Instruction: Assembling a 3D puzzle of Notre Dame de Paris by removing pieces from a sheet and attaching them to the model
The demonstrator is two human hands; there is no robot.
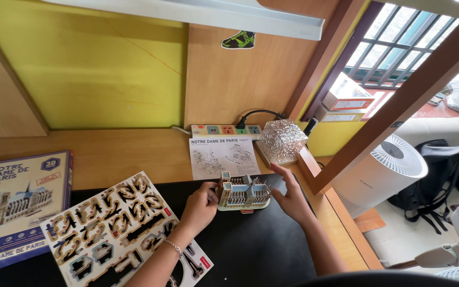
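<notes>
— Cardboard is what the small model building (243, 194) appears to be made of; it is stood upright on the black mat (251, 250), near the mat's far edge, at about one o'clock from the centre of the desk.

— How is it held?

— It is steadied from both sides. The left hand (198, 208) is pressed against its nine o'clock end, fingers curled shut around that corner, seemingly so the model is kept from sliding. The right hand (292, 197) is laid at its three o'clock side with fingers spread and mostly straight, touching or just beside the wall; a firm grip cannot be made out there.

— And around it?

— At twelve o'clock from the model, an instruction sheet (222, 155) is laid flat, kept within easy view. Beyond that, a power strip (224, 130) is set against the wall, and a patterned glass cube (281, 141) is placed at one o'clock. At eight o'clock, a punched-out part sheet (118, 228) is left partly over the mat, within reach of the left hand. Further toward nine o'clock, the puzzle box (17, 204) is put aside on the wooden desk (118, 151).
</notes>
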